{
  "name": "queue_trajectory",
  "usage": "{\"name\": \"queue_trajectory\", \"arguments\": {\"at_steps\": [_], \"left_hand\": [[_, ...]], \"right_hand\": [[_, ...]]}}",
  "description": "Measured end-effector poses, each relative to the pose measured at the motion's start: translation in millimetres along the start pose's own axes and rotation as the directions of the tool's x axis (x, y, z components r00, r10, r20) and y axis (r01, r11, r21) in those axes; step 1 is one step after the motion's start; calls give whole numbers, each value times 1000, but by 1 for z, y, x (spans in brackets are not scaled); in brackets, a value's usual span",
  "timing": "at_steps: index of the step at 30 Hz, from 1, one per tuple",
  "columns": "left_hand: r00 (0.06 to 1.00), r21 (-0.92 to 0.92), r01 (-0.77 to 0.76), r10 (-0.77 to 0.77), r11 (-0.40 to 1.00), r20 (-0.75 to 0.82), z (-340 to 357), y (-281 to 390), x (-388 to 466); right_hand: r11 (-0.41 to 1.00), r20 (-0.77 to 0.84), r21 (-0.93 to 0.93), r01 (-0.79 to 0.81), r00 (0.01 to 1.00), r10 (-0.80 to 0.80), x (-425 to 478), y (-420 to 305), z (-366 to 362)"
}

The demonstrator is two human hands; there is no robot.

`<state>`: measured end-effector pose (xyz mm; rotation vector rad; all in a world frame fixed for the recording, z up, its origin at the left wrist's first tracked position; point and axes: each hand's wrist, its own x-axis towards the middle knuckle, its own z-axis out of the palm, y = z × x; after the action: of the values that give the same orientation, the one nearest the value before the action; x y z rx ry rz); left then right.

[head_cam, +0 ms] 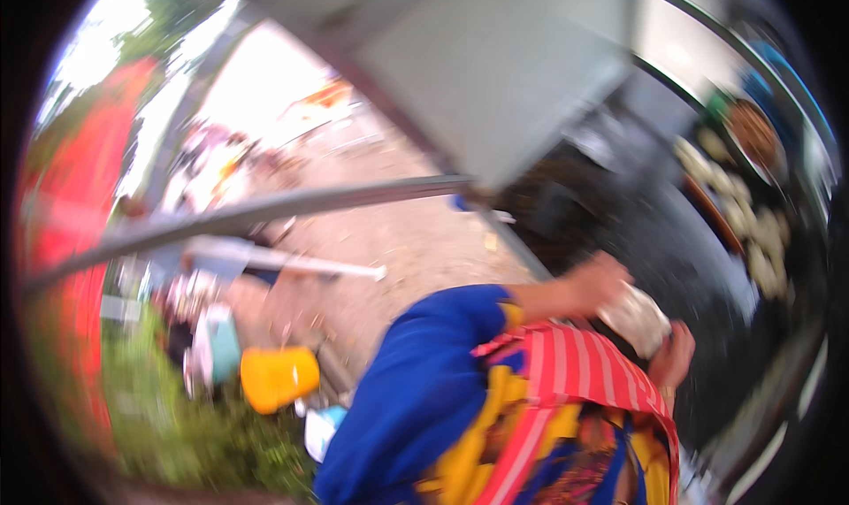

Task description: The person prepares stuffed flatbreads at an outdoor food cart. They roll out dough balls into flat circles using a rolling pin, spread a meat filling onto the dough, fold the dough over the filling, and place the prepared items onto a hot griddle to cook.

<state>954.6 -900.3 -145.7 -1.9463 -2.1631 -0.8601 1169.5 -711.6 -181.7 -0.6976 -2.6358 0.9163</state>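
Blur softens much of the head view. My left hand [600, 283], reaching from a blue sleeve, holds one side of a whitish, soft-looking lump [635, 320], possibly dough. At the opposite edge, my right hand [673, 356] grips the same lump. Both hands are in front of a red-and-white striped apron [577, 366], beside a dark flat surface [663, 220]. Further along that surface lie several pale rounded pieces [736, 206]. Next to them is a round container with brown contents [754, 133]; its rim looks pale.
A metal pole [298, 206] crosses the left half, meeting a large grey panel [504, 60]. On the ground at lower left are a yellow-orange container [278, 377] and a teal-and-white box [219, 344]. Red fabric [86, 240] hangs at far left; blurred shapes lie beyond the pole.
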Motion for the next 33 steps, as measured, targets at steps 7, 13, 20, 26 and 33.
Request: {"name": "queue_trajectory", "arguments": {"at_steps": [7, 13, 20, 26, 33], "left_hand": [[861, -32, -143, 140, 989, 489, 82, -11, -32], [733, -5, -67, 52, 998, 678, 61, -6, 5], [801, -200, 371, -204, 907, 562, 60, 2, 77], [623, -145, 537, -275, 831, 732, 72, -7, 88], [506, -233, 223, 92, 947, 858, 74, 12, 122]], "right_hand": [[899, 449, -376, 224, 893, -35, 23, -20, 46], [875, 365, -388, 291, 920, -144, 19, 6, 50], [818, -56, 572, -61, 992, 113, 19, 1, 30], [681, -42, 672, -291, 903, 427, 35, -7, 8], [478, 174, 763, -436, 850, 498, -6, 32, -16]]}}
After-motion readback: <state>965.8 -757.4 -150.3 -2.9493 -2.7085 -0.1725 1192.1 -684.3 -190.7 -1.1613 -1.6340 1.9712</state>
